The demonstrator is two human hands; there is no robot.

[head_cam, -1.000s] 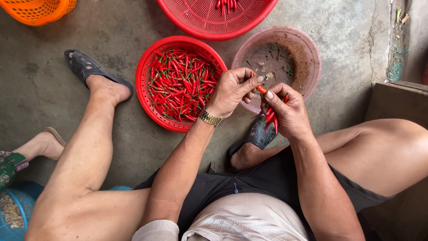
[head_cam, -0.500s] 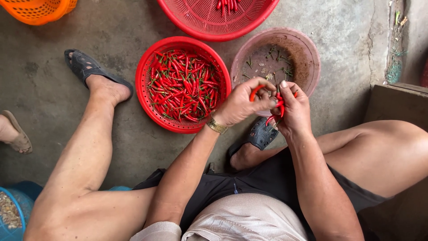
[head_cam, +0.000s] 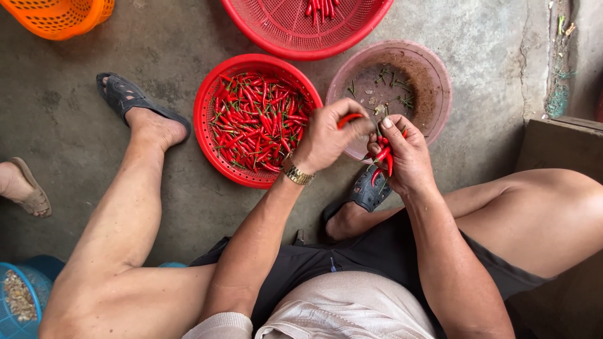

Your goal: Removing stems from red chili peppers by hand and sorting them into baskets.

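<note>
Red chilies (head_cam: pixel 257 122), red basket (head_cam: pixel 207 135), pink basin (head_cam: pixel 433 75), orange basket (head_cam: pixel 59 19)

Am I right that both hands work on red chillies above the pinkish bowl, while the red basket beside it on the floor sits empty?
Not quite: the red basket is not empty; the head view shows it full of red chillies. The rest holds: the left hand and right hand hold chillies over the near rim of the pinkish bowl, which holds only green stems and bits.
</note>
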